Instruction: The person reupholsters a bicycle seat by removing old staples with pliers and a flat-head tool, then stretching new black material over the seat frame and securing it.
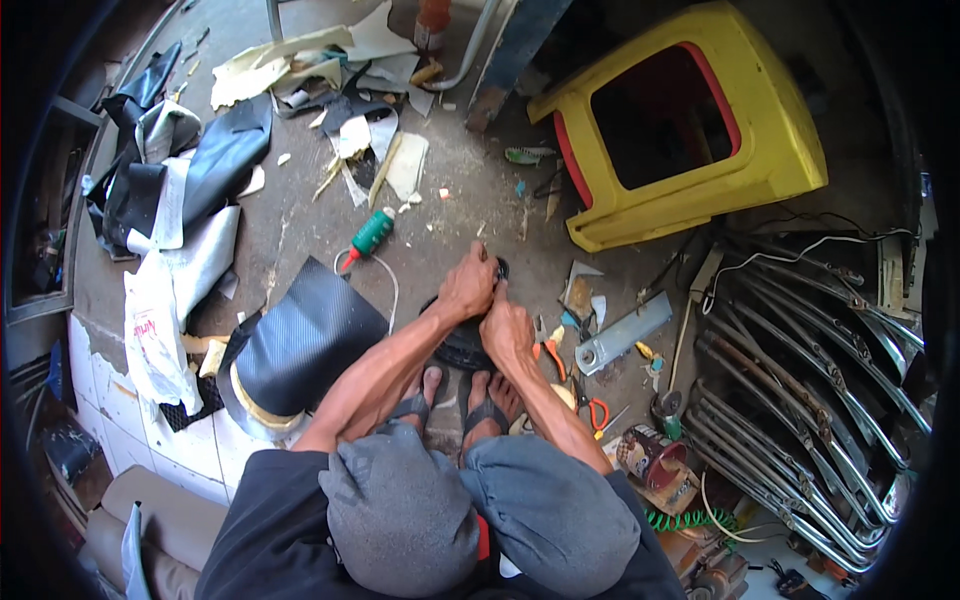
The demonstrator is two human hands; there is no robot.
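Between my sandalled feet sits a black, rounded object (462,350), mostly covered by my hands and forearms; its kind is unclear. My left hand (468,284) is closed at its far side, beside a small dark shiny part (502,270). Just nearer to me, my right hand (509,334) is curled with its index finger reaching up to that same part. Both hands meet there, and the fingers hide what exactly they grip. To the right of my right hand lie orange-handled pliers (554,358).
A green bottle with a red nozzle (372,232) lies ahead left, near a black-covered cushion (325,335). Black and white sheet scraps (225,150) litter the left. A yellow plastic stool (690,215) lies far right. Bent metal tubes (790,400) are stacked right, near red-handled scissors (599,415).
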